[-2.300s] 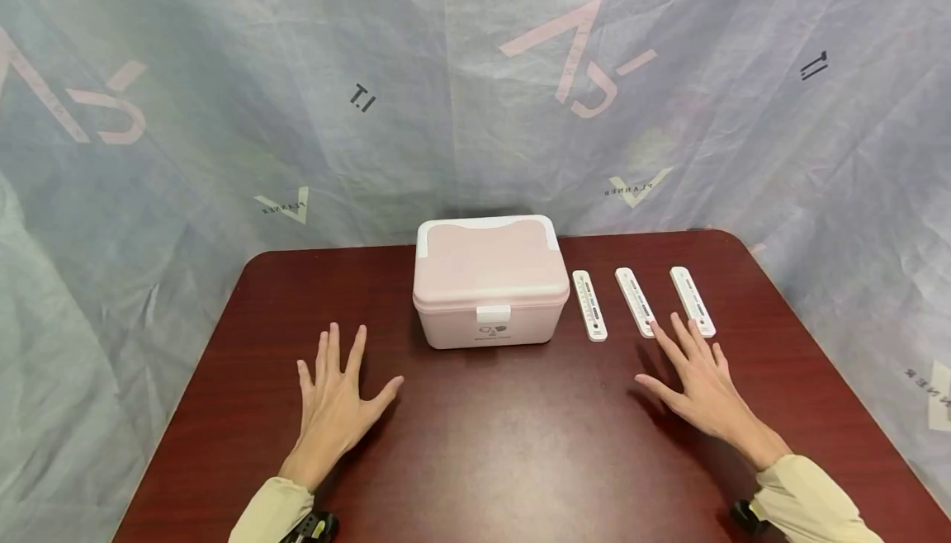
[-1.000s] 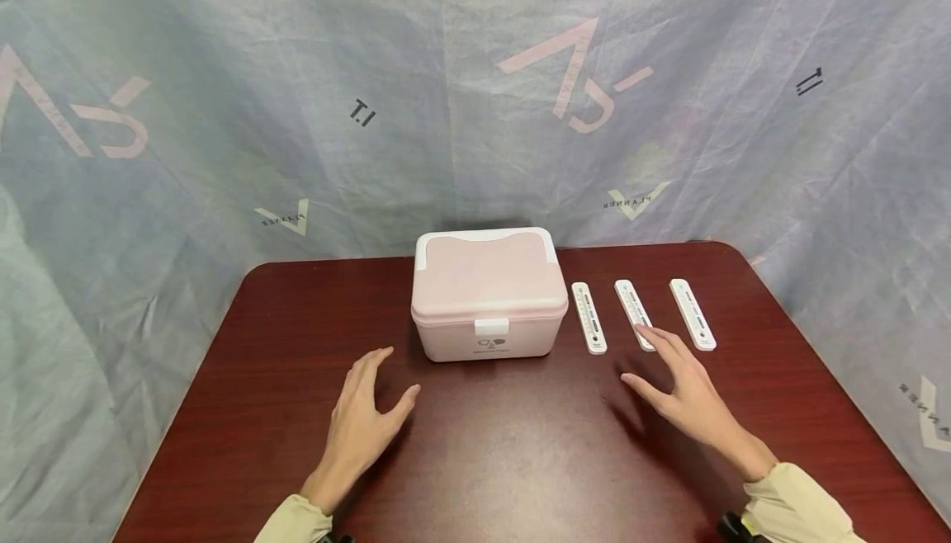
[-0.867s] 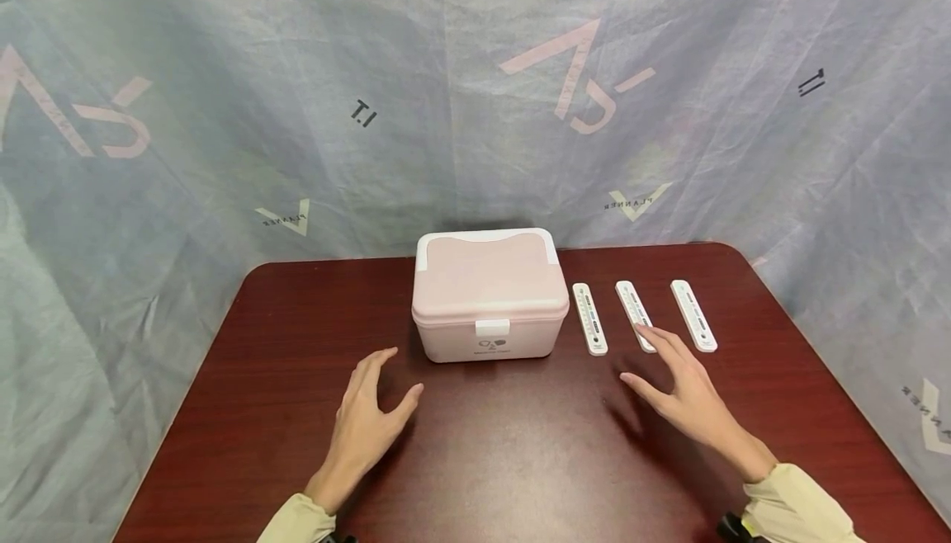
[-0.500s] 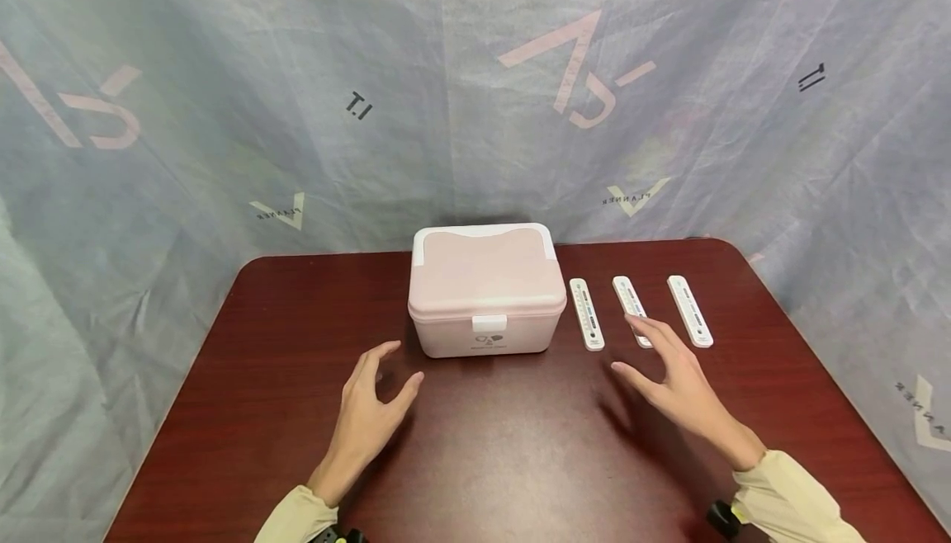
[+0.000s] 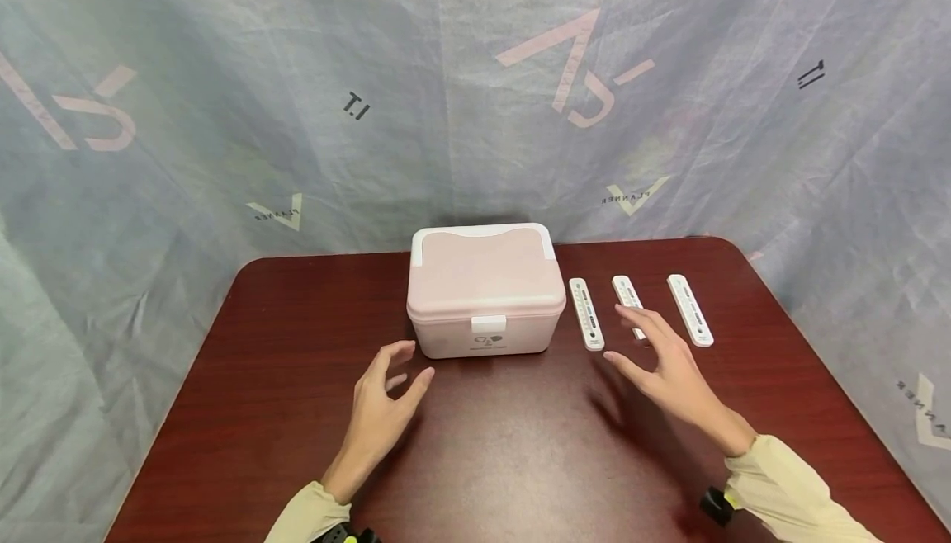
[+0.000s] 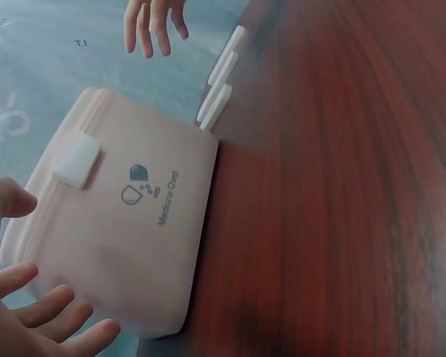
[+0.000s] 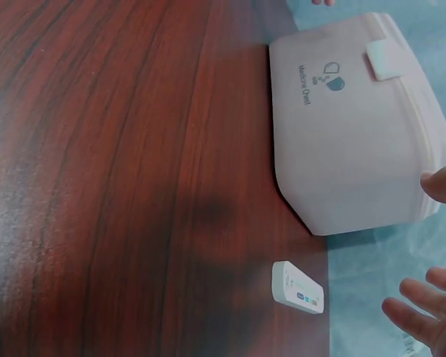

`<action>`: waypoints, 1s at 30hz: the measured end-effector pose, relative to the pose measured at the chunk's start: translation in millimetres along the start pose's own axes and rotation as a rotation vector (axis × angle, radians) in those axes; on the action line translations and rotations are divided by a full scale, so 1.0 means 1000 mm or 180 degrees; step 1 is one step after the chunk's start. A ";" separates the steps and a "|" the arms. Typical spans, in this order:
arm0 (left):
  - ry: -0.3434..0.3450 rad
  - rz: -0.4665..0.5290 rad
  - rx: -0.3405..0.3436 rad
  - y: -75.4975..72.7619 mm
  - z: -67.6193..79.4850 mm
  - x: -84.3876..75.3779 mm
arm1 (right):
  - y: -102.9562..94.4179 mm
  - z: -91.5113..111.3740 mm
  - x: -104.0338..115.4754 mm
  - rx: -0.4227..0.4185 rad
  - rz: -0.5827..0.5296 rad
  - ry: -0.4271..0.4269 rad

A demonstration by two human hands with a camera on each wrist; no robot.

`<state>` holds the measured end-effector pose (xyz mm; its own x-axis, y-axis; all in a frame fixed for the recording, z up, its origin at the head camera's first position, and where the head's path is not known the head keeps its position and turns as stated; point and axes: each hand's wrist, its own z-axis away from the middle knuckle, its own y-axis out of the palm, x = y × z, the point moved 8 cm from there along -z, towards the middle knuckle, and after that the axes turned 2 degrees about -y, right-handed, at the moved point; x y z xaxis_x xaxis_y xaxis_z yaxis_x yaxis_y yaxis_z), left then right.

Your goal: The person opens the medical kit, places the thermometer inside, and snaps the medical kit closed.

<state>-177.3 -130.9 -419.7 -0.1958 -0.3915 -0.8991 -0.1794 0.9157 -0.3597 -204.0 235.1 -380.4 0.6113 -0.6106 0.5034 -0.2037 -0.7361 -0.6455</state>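
Observation:
A pink medicine chest (image 5: pixel 486 279) with a white front latch (image 5: pixel 489 324) stands closed at the back middle of the table. Just off its front left corner is my left hand (image 5: pixel 380 411), fingers loosely bent and thumb apart, holding nothing. My right hand (image 5: pixel 672 374) hovers over the right side of the table, also holding nothing. To the right of the chest lie three white thermometers: the nearest one (image 5: pixel 587 314), the middle one (image 5: pixel 626 289), partly hidden by my right fingers, and the far right one (image 5: pixel 690 310). The chest's printed front (image 6: pixel 149 201) fills much of the left wrist view.
The dark red wooden table (image 5: pixel 505 460) has rounded back corners. A grey-blue printed cloth (image 5: pixel 357 163) hangs right behind it and along both sides.
My left hand has moved right and forward, closer to the chest, its fingers bending more. My right hand has shifted left and slightly forward, over the middle thermometer. Chest and thermometers stay put.

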 end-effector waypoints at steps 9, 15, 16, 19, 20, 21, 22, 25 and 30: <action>-0.0133 0.0383 0.0101 0.006 0.002 -0.034 | 0.003 -0.011 0.007 -0.0021 -0.0082 0.0019; -0.0217 0.0694 0.0147 0.015 -0.001 -0.022 | -0.001 -0.023 0.033 -0.0051 -0.0153 -0.0059; -0.0229 0.0753 0.0144 0.017 -0.002 -0.016 | -0.001 -0.024 0.034 -0.0049 -0.0154 -0.0064; -0.0194 0.0871 0.0134 0.023 -0.003 -0.005 | 0.003 -0.023 0.025 -0.0015 -0.0174 -0.0062; -0.0202 0.0896 0.0138 0.023 -0.002 -0.008 | 0.005 -0.023 0.020 0.0006 -0.0188 -0.0052; -0.0204 0.0917 0.0141 0.023 -0.002 -0.013 | 0.006 -0.023 0.015 0.0020 -0.0197 -0.0045; -0.0224 0.0933 0.0152 0.023 -0.002 -0.017 | 0.008 -0.023 0.010 0.0028 -0.0214 -0.0050; -0.0328 0.0953 0.0176 0.024 -0.001 -0.029 | 0.012 -0.025 0.005 0.0075 -0.0257 -0.0041; -0.0495 0.1173 0.0210 0.033 -0.005 -0.011 | 0.019 -0.030 0.004 0.0110 -0.0274 -0.0084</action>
<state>-185.8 -96.6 -420.3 -0.0862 -0.0220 -0.9960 -0.0611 0.9980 -0.0168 -228.2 209.7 -374.0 0.6456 -0.5373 0.5427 -0.1234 -0.7747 -0.6202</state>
